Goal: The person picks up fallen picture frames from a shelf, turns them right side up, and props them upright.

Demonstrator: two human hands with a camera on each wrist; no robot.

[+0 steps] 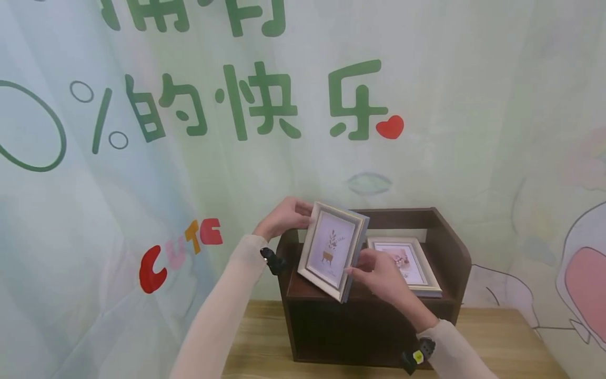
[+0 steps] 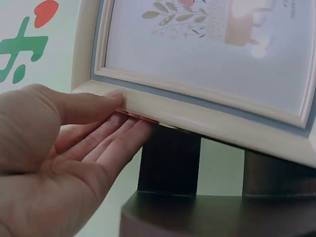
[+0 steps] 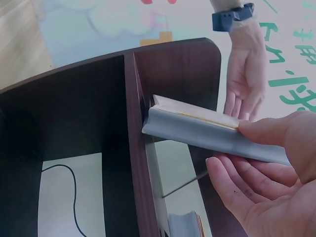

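Observation:
A cream picture frame [image 1: 309,251] with a potted-plant print is held up, tilted, above the left part of a dark brown shelf [image 1: 307,287]. My left hand [image 1: 290,215] pinches one side of it; in the left wrist view the thumb [image 2: 106,101] lies on the front border and the fingers go behind. On the opposite side my right hand [image 1: 383,276] grips the edge, its thumb [image 3: 266,131] on the front rim and its fingers under the grey-blue side. A second picture frame [image 1: 428,273], with a pink print, lies on the shelf top to the right.
The shelf has a raised back rail [image 1: 402,217] and a tall right side panel [image 1: 450,252]. It stands on a wood-grain surface [image 1: 497,337] against a printed curtain [image 1: 473,131]. A thin dark cord [image 3: 74,192] shows through the shelf's open lower part.

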